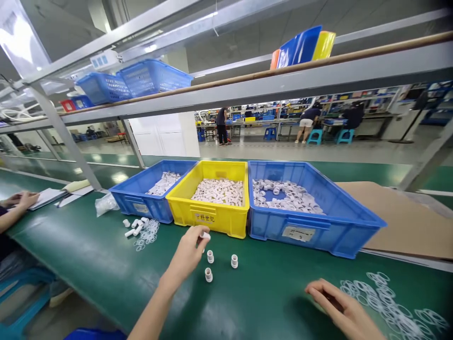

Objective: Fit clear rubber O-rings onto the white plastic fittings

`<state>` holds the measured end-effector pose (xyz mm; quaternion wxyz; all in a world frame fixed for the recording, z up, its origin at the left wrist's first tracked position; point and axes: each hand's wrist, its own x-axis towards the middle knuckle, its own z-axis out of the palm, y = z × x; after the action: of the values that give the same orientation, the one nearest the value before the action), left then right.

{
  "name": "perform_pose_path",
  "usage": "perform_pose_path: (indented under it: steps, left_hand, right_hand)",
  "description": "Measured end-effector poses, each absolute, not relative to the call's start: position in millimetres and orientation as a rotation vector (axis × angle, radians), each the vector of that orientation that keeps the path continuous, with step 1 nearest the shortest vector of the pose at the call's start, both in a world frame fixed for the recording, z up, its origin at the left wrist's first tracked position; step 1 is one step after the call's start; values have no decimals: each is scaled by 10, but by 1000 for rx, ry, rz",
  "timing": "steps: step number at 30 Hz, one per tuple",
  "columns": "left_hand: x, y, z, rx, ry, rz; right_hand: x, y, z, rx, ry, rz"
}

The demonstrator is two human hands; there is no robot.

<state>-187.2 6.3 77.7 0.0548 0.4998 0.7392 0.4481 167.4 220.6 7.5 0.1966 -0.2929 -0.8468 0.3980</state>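
Observation:
Between the thumb and fingers of my left hand (pixel 187 252) is a small white plastic fitting (pixel 205 235), held just in front of the yellow bin (pixel 208 222). Below it, white tubular fittings (pixel 234 261) stand upright on the green table (pixel 262 302); one is partly hidden by my fingers. At the lower right, my right hand (pixel 341 307) hovers low over the table with fingers curled together; what they hold, if anything, is hidden. Beside that hand lies a loose spread of thin translucent rings (pixel 385 302).
Blue bins (pixel 141 200) (pixel 300 231) flank the yellow one, all with white parts inside. Left of them lie more fittings (pixel 136 226), rings (pixel 146 233) and a plastic bag (pixel 106 204). Cardboard (pixel 399 217) lies right. Another person's hands (pixel 23 199) rest by papers. A shelf beam (pixel 247 89) crosses overhead.

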Motion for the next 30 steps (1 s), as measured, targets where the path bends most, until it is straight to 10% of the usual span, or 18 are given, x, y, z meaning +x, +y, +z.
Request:
perform_pose_path:
  steps: [17,30]
  left_hand:
    - [-2287,121,-69,1578,2339,966]
    - [-921,-742,1802,1407,1440,2026]
  right_hand:
    - [1658,2199,54,-798,-2301,1187]
    - [1653,2198,141,-721,-2227,1173]
